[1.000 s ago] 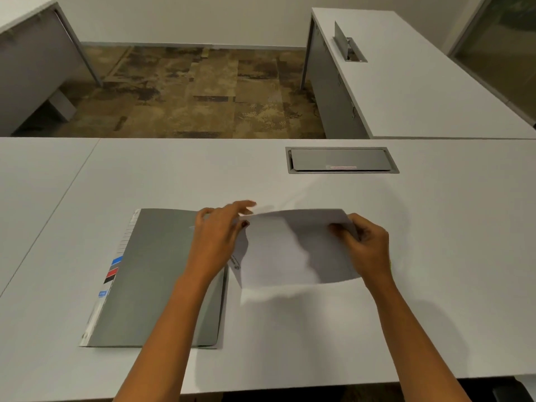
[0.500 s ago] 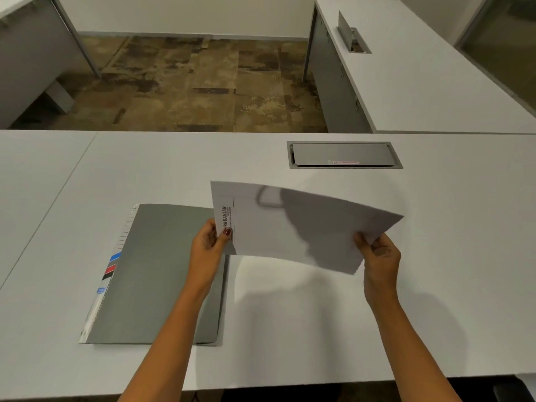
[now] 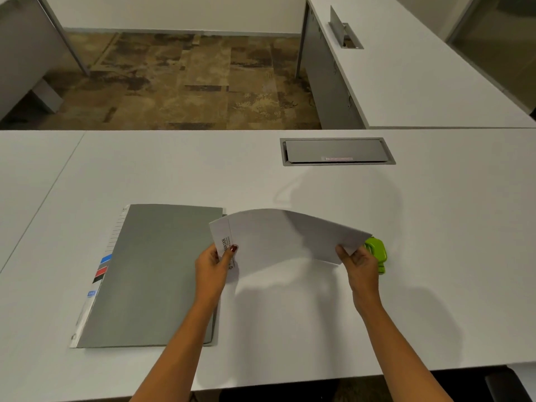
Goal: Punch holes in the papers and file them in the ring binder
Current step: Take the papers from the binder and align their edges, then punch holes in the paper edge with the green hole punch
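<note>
bare forearms, no sleeves; dark red nail polish on left hand (image 3: 213,266).

Soft overhead light, wide-angle edge distortion

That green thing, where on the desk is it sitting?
The green hole punch sits on the white desk right of centre in the head view, just behind the right hand and partly hidden under the right corner of the held paper.

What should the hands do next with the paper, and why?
Probably slide the paper's right edge into the green hole punch. Both hands, left and right, hold it just above the table, the punch sits right there, and the grey binder is shut.
</note>
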`<state>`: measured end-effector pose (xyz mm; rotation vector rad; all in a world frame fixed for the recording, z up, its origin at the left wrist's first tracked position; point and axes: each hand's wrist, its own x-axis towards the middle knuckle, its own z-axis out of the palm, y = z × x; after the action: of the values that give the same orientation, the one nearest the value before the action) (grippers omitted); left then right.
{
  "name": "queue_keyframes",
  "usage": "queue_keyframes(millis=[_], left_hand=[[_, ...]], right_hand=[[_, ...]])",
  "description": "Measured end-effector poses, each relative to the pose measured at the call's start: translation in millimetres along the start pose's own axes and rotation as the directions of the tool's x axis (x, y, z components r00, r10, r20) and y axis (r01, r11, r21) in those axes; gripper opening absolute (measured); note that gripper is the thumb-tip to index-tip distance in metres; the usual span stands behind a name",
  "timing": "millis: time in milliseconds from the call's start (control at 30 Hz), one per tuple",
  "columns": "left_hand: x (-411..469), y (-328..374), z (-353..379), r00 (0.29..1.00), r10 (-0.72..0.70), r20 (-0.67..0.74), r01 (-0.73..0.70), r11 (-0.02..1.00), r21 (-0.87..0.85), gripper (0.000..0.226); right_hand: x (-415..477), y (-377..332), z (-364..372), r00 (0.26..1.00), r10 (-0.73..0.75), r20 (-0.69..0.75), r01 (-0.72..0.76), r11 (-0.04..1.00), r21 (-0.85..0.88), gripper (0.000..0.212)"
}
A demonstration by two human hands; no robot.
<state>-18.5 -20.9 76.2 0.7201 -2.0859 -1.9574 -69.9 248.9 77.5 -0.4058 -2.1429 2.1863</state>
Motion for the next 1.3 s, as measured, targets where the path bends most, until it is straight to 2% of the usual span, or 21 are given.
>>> queue_keyframes(millis=[100, 200, 267, 333, 433, 533, 633, 700, 1167, 1200, 1300], left_hand=[[-2, 3, -3, 0.999, 0.036, -0.025, -0.035, 0.998, 0.047, 0.008], [-2, 3, -7, 0.999, 0.043, -0.023, -0.041, 0.996, 0.077, 0.01], [-2, 1, -8, 0.999, 0.018, -0.036, -0.016, 0.998, 0.066, 0.013], [-2, -1, -8, 0.998, -0.025, -0.063, 0.027, 0.999, 0.034, 0.009], [-4, -6, -9, 0.994, -0.077, -0.081, 0.077, 0.997, 0.007, 0.008], [-6, -12, -10, 0.987, -0.134, -0.083, 0.13, 0.99, -0.054, 0.014], [-8, -17, -9, 0.978, -0.186, -0.093, 0.177, 0.979, -0.097, 0.021], [-8, -21, -9, 0.971, -0.218, -0.096, 0.205, 0.971, -0.125, 0.022], [-2, -26, -1, 0.949, -0.289, -0.126, 0.267, 0.949, -0.165, 0.027], [-2, -25, 0, 0.949, -0.288, -0.131, 0.265, 0.949, -0.171, 0.027], [0, -23, 3, 0.945, -0.295, -0.141, 0.262, 0.941, -0.213, 0.023]], right_hand=[[8, -3, -7, 0.996, -0.074, -0.046, 0.066, 0.987, -0.15, 0.032], [16, -4, -15, 0.956, -0.211, -0.202, 0.13, 0.926, -0.355, 0.033], [21, -4, -20, 0.91, -0.263, -0.32, 0.102, 0.89, -0.444, 0.034], [27, -2, -24, 0.886, -0.283, -0.368, 0.039, 0.835, -0.549, 0.039], [38, 5, -31, 0.908, -0.223, -0.354, -0.091, 0.72, -0.688, 0.043], [48, 10, -36, 0.924, -0.076, -0.376, -0.246, 0.634, -0.733, 0.051], [55, 12, -39, 0.91, 0.068, -0.408, -0.368, 0.582, -0.725, 0.049], [57, 12, -39, 0.905, 0.106, -0.412, -0.392, 0.583, -0.712, 0.043], [49, -14, -45, 0.816, 0.37, -0.443, -0.552, 0.727, -0.409, 0.039], [43, -17, -42, 0.811, 0.399, -0.429, -0.557, 0.751, -0.355, 0.043], [36, -3, -45, 0.782, 0.513, -0.354, -0.581, 0.806, -0.113, 0.081]])
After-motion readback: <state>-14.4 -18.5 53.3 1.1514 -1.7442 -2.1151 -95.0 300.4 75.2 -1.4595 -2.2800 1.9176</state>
